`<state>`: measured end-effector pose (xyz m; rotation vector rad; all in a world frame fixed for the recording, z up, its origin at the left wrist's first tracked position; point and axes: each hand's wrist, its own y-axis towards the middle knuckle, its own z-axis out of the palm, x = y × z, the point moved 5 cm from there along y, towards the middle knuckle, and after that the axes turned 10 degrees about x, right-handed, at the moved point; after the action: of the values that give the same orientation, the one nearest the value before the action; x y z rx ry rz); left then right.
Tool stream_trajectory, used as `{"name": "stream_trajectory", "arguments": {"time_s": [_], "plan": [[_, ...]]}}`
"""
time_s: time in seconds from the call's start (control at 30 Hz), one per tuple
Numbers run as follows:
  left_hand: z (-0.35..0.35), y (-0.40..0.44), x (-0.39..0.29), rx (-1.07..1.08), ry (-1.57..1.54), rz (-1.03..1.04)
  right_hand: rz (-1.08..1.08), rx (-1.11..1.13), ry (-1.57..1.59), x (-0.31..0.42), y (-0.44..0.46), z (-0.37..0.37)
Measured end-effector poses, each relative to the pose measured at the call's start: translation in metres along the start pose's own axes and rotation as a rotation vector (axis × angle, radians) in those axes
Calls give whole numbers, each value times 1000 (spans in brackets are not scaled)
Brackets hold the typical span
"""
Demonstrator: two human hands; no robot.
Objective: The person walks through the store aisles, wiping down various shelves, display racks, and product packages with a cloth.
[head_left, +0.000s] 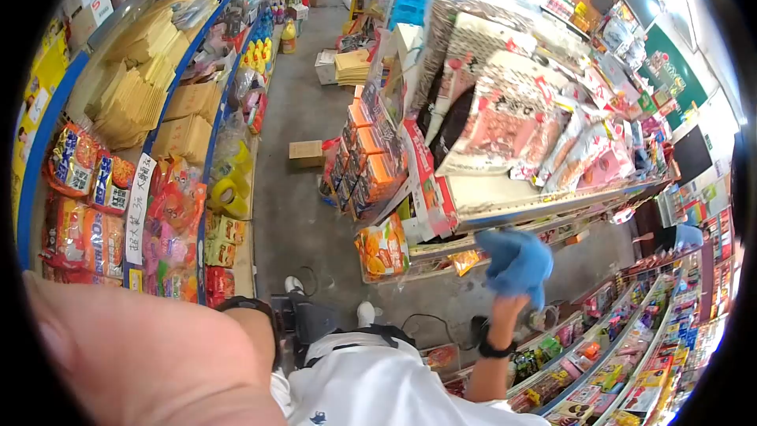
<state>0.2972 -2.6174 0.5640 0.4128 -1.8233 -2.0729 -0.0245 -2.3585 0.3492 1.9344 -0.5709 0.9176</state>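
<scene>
Close to the camera at the lower left, my left hand [150,347] looms large; only part of it shows, and its fingers are mostly out of frame. My right hand [512,304], with a black band on the wrist, is raised at the right of my white shirt and holds a blue cloth [516,264]. The cloth hangs bunched over the fingers, near the front edge of a shelf [489,193] stacked with large snack bags [512,110].
On the left, a shelf bears noodle packs [87,170] and brown envelopes [130,102]. Orange boxes [367,150] are stacked at the display's end, beside a cardboard box [306,154] on the aisle floor. Curved candy shelves [607,355] fill the lower right.
</scene>
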Motion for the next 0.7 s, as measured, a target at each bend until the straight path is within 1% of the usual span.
{"name": "stream_trajectory", "arguments": {"time_s": [0.03, 0.1, 0.2, 0.27, 0.33, 0.4, 0.43, 0.5, 0.53, 0.57, 0.6, 0.63, 0.67, 0.7], "plan": [[-15, 0, 0, -12, 11, 0, -17, 80, -89, 18, -14, 19], [-46, 5, 7, -25, 19, 0, -25, 196, -170, 46, -36, 61], [-104, 14, 14, -36, 34, 8, -31, 322, -174, 69, -42, 139], [-141, 22, 19, -15, 41, 28, -47, 339, -183, 75, -28, 194], [-168, 19, 19, -38, 63, 98, -110, 343, -169, 83, -8, 235], [-189, 22, 19, -73, 93, 109, -157, 363, -189, 87, 7, 265], [-199, 26, 23, -95, 112, 101, -171, 386, -218, 81, 10, 277], [-213, 32, 36, -130, 172, 53, 7, 425, -699, -26, -81, 275], [-217, 28, 40, -128, 213, 67, -28, 430, -483, 17, -50, 292], [-218, 14, 49, -110, 318, 78, -104, 426, -253, 59, 17, 319], [-217, -8, 63, -66, 519, 47, -121, 423, -232, 69, 39, 335], [-222, -42, 87, 60, 886, 14, -213, 412, -185, 78, 55, 347], [-229, -84, 102, 52, 1112, -523, -299, 396, -134, 83, 65, 360], [-235, -110, 147, 98, 760, -671, -292, 383, -111, 81, 74, 374]]}}
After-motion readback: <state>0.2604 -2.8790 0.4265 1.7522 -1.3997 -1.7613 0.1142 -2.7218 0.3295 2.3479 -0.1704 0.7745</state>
